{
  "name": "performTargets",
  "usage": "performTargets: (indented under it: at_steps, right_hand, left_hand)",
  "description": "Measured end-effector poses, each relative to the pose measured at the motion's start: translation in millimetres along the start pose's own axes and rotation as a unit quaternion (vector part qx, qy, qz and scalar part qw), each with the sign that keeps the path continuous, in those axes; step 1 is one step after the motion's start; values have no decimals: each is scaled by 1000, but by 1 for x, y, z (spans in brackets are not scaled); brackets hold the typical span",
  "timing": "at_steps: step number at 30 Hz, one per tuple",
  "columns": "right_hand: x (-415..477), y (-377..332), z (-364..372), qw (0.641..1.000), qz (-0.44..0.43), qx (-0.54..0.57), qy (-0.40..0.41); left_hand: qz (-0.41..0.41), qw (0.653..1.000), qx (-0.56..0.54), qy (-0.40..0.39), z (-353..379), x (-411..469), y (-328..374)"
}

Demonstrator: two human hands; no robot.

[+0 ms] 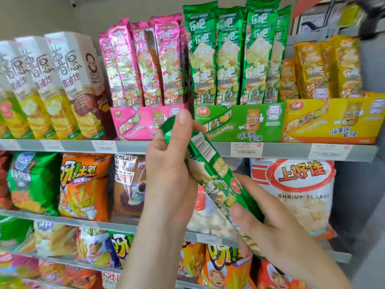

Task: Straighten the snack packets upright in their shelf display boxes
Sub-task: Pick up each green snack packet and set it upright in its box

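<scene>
I hold a long green snack packet [210, 163] slanted in front of the shelves, its barcode side toward me. My left hand [173, 163] grips its upper end and my right hand [268, 226] grips its lower end. On the top shelf stand three display boxes: a pink box [141, 124] with pink packets [143, 63] leaning left, a green box [239, 122] with upright green packets [229, 53], and a yellow box [333, 119] with yellow packets [325, 67].
White tall chip cartons [52, 86] fill the top shelf's left part. The shelf edge [291, 150] carries price labels. Below hang orange, green and brown snack bags [83, 184] and a white shrimp flakes bag [300, 190]. A grey side panel [366, 122] closes the right.
</scene>
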State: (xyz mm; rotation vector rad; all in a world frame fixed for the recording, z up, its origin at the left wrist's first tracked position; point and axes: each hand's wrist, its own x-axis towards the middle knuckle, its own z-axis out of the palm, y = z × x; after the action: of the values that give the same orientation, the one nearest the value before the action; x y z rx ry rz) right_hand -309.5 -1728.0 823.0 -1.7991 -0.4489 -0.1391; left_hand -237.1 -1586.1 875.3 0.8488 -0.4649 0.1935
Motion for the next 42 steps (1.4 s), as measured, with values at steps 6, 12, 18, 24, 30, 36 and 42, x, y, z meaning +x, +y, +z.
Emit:
performTargets:
  at_steps: [6, 12, 18, 24, 30, 36, 42]
  right_hand:
    - [-4, 1, 15, 982, -38, -168, 82]
    - [-5, 2, 21, 951, -85, -250, 161]
    - [-7, 7, 26, 981, -78, -119, 130]
    - [-16, 16, 31, 997, -28, 48, 46]
    - [-13, 12, 47, 991, -43, 58, 113]
    - [-9, 8, 50, 985, -45, 47, 163]
    - [-8, 8, 49, 988, -27, -8, 149]
  left_hand:
    - [26, 997, 37, 66, -6, -5, 0]
    - [-31, 996, 73, 46, -8, -16, -5]
    - [-35, 997, 75, 6, -11, -25, -3]
    - [-15, 999, 40, 26, -20, -14, 11]
    - [-49, 994, 93, -1, -24, -28, -7]
    - [-85, 988, 112, -70, -30, -50, -19]
    - [-54, 994, 89, -29, -40, -51, -14]
